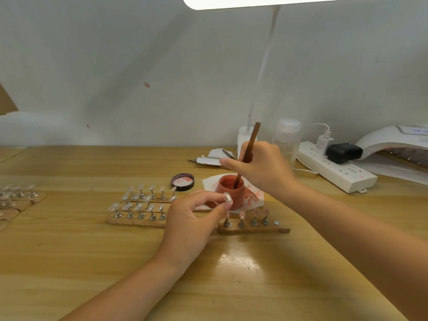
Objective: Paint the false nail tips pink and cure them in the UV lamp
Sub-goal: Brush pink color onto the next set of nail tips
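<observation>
The right hand grips the brush, bristles down in the pot. The left hand, at seven o'clock of the pot, pinches a clear tip, long axis near upright, just beside the rim. The lamp sits at two o'clock. No writing is legible.

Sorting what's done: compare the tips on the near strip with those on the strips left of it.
The near strip tips look pink; the left strips tips are clear. The near strip has four stands and one bare spot; the left ones look full. All tips sit on small metal stands.
</observation>
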The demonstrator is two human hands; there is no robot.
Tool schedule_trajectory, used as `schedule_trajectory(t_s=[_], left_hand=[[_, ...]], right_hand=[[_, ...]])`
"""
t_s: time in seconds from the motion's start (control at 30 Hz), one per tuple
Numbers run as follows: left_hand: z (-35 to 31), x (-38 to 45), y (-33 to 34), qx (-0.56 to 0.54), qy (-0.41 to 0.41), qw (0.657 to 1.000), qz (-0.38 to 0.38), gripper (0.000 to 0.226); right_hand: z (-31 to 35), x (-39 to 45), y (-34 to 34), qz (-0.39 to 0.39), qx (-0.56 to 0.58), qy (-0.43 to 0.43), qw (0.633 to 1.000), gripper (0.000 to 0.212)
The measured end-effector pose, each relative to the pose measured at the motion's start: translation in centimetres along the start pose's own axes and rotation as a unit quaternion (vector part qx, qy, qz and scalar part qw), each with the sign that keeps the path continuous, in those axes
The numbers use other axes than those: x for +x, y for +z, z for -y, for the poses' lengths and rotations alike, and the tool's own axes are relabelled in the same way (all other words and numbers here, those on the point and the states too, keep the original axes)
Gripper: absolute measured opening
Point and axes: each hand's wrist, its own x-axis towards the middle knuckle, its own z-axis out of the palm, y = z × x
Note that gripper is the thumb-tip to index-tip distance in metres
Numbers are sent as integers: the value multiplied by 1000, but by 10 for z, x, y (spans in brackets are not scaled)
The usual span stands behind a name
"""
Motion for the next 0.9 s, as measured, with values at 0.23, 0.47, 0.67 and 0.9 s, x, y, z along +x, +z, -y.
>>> schedule_trajectory(t_s=[0.23,0.47,0.67,0.9], left_hand=[[0,1,0,7,-2,1000,4,18],[1,0,0,-11,-14,1000,5,15],[0,0,0,-9,-13,1000,10,19],[-2,0,0,-11,-21,1000,9,20]], right_hand=[[-11,8,-17,-76,128,98,984,41],[-28,2,-18,-87,173,146,970,36],[-34,-5,-26,-127,199,166,957,34],[-9,-35,-34,-143,342,134,919,31]])
